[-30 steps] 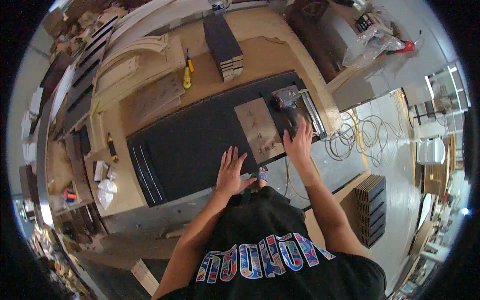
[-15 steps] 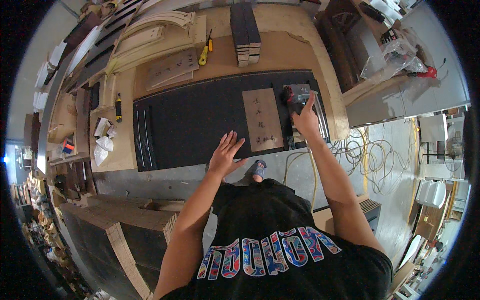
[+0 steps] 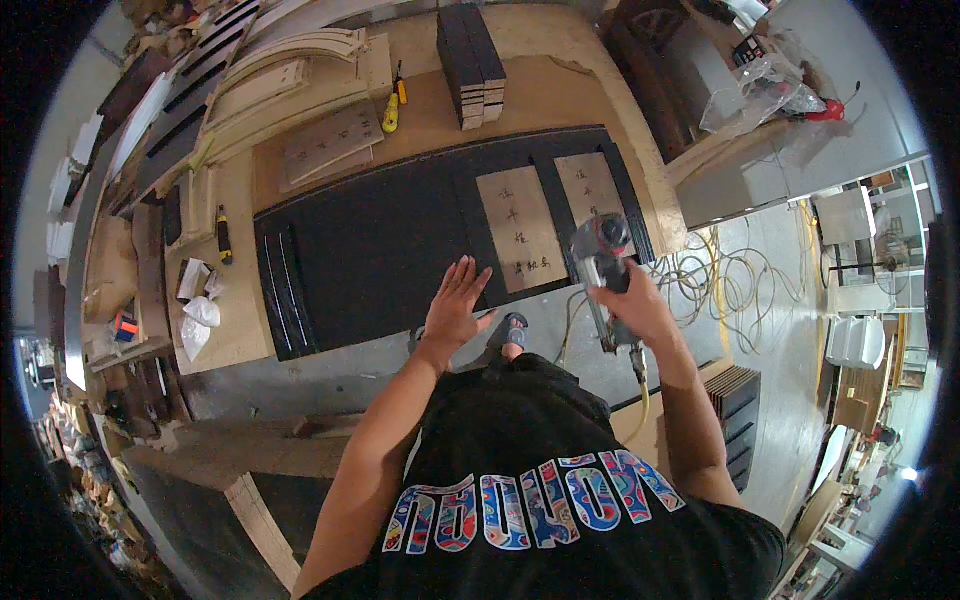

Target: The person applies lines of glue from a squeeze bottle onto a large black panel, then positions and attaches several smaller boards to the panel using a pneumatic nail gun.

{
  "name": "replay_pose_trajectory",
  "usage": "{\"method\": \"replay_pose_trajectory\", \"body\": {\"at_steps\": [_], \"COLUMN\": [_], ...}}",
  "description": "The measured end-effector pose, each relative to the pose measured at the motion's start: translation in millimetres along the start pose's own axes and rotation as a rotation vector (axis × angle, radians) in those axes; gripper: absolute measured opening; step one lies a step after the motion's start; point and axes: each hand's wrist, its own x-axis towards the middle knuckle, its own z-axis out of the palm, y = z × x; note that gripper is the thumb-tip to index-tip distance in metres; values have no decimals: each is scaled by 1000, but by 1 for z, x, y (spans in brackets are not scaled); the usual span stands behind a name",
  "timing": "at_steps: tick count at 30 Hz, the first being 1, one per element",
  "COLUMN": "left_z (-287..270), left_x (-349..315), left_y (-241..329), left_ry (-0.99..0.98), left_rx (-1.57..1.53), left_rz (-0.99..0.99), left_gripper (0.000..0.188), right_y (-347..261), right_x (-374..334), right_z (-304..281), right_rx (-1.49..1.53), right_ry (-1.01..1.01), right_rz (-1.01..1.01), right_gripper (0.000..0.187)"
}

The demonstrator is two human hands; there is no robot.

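A long black panel (image 3: 370, 240) lies across the workbench in front of me. Toward its right end are two brown rectangular pieces with handwriting, a nearer-to-centre piece (image 3: 520, 228) and a right-hand piece (image 3: 583, 185), with dark strips beside them. My left hand (image 3: 458, 308) rests on the panel's near edge, fingers spread, left of the brown pieces. My right hand (image 3: 642, 305) is closed around an air nail gun (image 3: 606, 265), held at the panel's near right corner. Its body hides the lower part of the right-hand brown piece. A yellow air hose (image 3: 641, 390) hangs from its handle end.
A stack of black-faced strips (image 3: 470, 70), a yellow-handled screwdriver (image 3: 391, 112) and loose brown pieces (image 3: 330, 145) lie beyond the panel. A utility knife (image 3: 223, 235) lies at left. Coiled hoses (image 3: 740, 275) cover floor at right. Dark cabinet-like pieces (image 3: 220, 480) stand behind left.
My right hand has drawn the nail gun toward me from the panel's right end, uncovering the right-hand brown piece. My left hand stays on the near edge. The view has shifted slightly.
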Motion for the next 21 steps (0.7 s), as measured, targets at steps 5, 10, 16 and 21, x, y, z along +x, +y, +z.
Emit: {"method": "replay_pose_trajectory", "body": {"at_steps": [5,10,16,21], "left_z": [0,3,2,-1], "left_x": [1,3,-1,0], "left_y": [-2,4,1,5], "left_ry": [67,25,55,16], "left_rx": [-6,19,5,-11], "left_rz": [49,4,50,34], "left_gripper": [81,82,79,74], "right_y": [-28,-23,-17,-17], "right_x": [-49,-55,-49,-45], "right_z": [28,53,88,110], "right_rx": [41,401,118,111], "right_ry": [-74,-50,-36,-40], "right_rz": [1,-48,84,96], "right_gripper": [45,28,32,36]}}
